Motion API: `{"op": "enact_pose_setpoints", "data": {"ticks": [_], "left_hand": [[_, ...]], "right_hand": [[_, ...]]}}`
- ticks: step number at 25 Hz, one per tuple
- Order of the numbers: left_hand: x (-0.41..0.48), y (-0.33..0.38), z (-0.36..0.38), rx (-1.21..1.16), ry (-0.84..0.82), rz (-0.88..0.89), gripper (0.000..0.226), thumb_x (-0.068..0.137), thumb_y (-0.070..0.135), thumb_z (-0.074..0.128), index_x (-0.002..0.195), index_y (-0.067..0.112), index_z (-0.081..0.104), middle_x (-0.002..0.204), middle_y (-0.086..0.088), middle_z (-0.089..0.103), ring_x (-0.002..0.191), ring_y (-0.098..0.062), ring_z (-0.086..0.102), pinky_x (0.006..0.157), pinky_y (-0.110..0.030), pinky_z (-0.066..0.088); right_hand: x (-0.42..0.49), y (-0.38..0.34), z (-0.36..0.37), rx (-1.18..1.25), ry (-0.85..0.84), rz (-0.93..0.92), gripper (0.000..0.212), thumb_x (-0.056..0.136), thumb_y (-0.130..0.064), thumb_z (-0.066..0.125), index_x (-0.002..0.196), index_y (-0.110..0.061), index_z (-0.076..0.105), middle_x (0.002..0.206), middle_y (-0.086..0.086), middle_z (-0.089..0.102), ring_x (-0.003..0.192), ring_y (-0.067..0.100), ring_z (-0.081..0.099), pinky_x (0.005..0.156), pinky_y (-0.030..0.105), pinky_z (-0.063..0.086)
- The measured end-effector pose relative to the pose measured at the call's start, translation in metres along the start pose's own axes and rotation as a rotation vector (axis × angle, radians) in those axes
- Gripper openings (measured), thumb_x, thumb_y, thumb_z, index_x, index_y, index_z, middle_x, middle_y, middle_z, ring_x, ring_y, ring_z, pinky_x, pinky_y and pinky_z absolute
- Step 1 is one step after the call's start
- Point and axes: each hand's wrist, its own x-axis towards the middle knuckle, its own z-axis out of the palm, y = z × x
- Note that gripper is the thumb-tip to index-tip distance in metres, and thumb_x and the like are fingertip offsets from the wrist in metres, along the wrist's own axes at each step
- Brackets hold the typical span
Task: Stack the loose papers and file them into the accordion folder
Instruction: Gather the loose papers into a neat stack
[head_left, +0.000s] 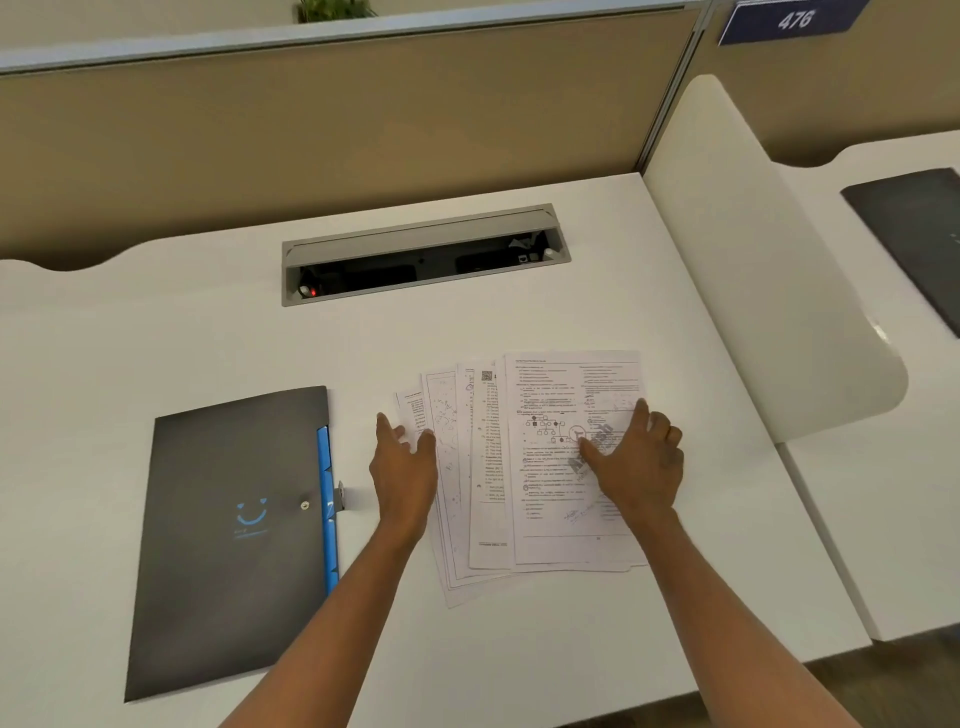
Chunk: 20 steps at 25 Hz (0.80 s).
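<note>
Several printed white papers (540, 499) lie fanned out on the white desk, overlapping, the top sheet at the right. My left hand (405, 467) rests at the fan's left edge, fingers spread over the outermost sheets. Flat on the top sheet lies my right hand (636, 457), fingers apart. A dark grey accordion folder (228, 540) lies closed to the left of the papers, with a blue smile logo, a snap button and blue tabs along its right edge. Neither hand touches the folder.
A grey cable tray (423, 254) is sunk into the desk (156, 338) behind the papers. A tan partition wall stands at the back. A white curved divider (769, 270) bounds the desk on the right; beyond it a dark folder (914, 234) lies on the neighbouring desk.
</note>
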Motion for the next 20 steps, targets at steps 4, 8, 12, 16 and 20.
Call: {"op": "enact_pose_setpoints", "data": {"ticks": [4,8,12,16,20], "left_hand": [[0.004,0.008,0.002,-0.087,-0.006,-0.114,0.073,0.103,0.028,0.059,0.163,0.022,0.018,0.141,-0.003,0.060,0.104,-0.021,0.068,0.073,-0.034,0.055],[0.010,0.011,0.001,-0.190,-0.043,-0.262,0.058,0.101,0.024,0.061,0.153,0.014,0.040,0.128,-0.005,0.062,0.104,-0.028,0.067,0.080,-0.038,0.055],[0.014,0.007,-0.005,-0.206,-0.029,-0.269,0.029,0.099,0.014,0.065,0.127,0.007,0.058,0.122,-0.010,0.069,0.104,-0.035,0.071,0.089,-0.046,0.060],[0.014,-0.001,-0.012,-0.231,-0.004,-0.222,0.010,0.100,0.009,0.064,0.108,0.014,0.067,0.116,-0.006,0.072,0.094,-0.023,0.072,0.072,-0.032,0.059],[0.007,-0.003,-0.010,-0.050,-0.083,-0.010,0.010,0.106,0.025,0.054,0.112,0.025,0.061,0.112,0.007,0.072,0.087,-0.015,0.074,0.065,-0.028,0.058]], "right_hand": [[-0.003,-0.003,0.001,-0.014,-0.014,-0.018,0.104,0.082,-0.068,0.068,0.156,-0.006,0.031,0.151,0.020,0.046,0.134,0.038,0.045,0.104,0.049,0.044],[-0.007,-0.007,0.004,-0.028,-0.020,-0.039,0.103,0.083,-0.069,0.066,0.157,-0.008,0.030,0.153,0.019,0.045,0.135,0.037,0.044,0.105,0.048,0.044],[-0.009,-0.008,0.005,-0.029,-0.016,-0.041,0.103,0.083,-0.069,0.066,0.157,-0.008,0.030,0.153,0.020,0.045,0.135,0.037,0.044,0.105,0.048,0.044],[-0.009,-0.009,0.007,-0.015,-0.018,-0.043,0.103,0.083,-0.070,0.067,0.157,-0.008,0.030,0.153,0.019,0.045,0.135,0.036,0.044,0.105,0.048,0.044],[-0.015,-0.017,0.011,0.000,-0.025,-0.074,0.102,0.082,-0.069,0.068,0.157,-0.009,0.031,0.153,0.018,0.044,0.136,0.035,0.044,0.106,0.047,0.043]]}}
